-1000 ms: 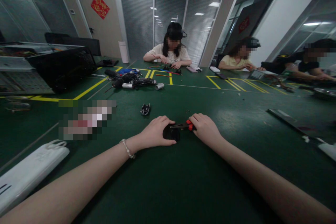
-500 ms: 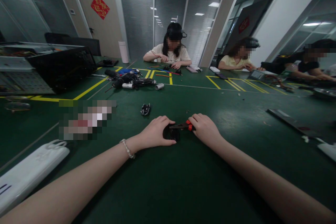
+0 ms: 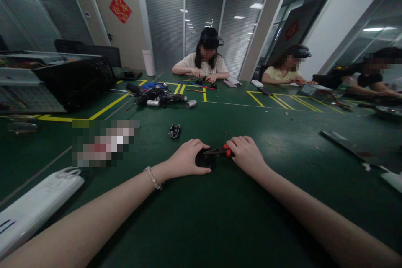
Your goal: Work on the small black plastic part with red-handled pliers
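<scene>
Smooth green tabletop (image 3: 201, 217) with a soft sheen, pliers (image 3: 214, 151) of dark metal with red plastic-looking grips (image 3: 228, 149), black plastic-looking part (image 3: 207, 161), smooth glossy white plastic-looking block (image 3: 40, 201), silvery metallic cylinder (image 3: 153, 103), dark low-sheen computer casing (image 3: 75, 81), matt cream cloth shirt (image 3: 188, 63), red paper-like door decoration (image 3: 120, 8)

Your green table (image 3: 201, 222) is carrying a computer case (image 3: 75, 81), a white slab (image 3: 40, 207), a pale tumbler (image 3: 148, 63) and yellow lines (image 3: 108, 106).

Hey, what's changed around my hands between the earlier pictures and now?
Nothing has visibly changed there; nothing was taken hold of or let go. Your left hand still holds the small black part on the green table, and your right hand still grips the red-handled pliers, tips at that part.
</scene>
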Available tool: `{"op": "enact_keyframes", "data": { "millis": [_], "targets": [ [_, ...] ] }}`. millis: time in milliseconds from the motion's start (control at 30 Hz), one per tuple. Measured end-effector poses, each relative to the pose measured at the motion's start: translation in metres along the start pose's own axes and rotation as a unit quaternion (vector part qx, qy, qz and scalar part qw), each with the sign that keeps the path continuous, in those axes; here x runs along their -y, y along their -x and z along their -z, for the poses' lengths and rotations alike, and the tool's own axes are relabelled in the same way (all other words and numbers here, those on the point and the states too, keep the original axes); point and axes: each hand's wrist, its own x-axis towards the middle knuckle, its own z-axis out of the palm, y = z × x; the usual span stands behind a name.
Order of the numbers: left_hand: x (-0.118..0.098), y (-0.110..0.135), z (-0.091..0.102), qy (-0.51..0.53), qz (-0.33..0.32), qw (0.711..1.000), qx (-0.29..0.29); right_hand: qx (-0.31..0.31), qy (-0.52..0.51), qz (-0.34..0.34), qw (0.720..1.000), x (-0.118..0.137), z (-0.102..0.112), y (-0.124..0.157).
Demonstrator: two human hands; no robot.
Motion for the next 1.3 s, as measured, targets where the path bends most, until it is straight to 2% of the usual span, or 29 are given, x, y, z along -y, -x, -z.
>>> {"op": "enact_keyframes", "data": {
  "millis": [1300],
  "targets": [
    [-0.0005,-0.0022,0.0011,-0.005,-0.007,1.000,0.005,0.001,-0.005,0.002,1.000,0.0007,-0.0008,-0.0011]
  ]
}}
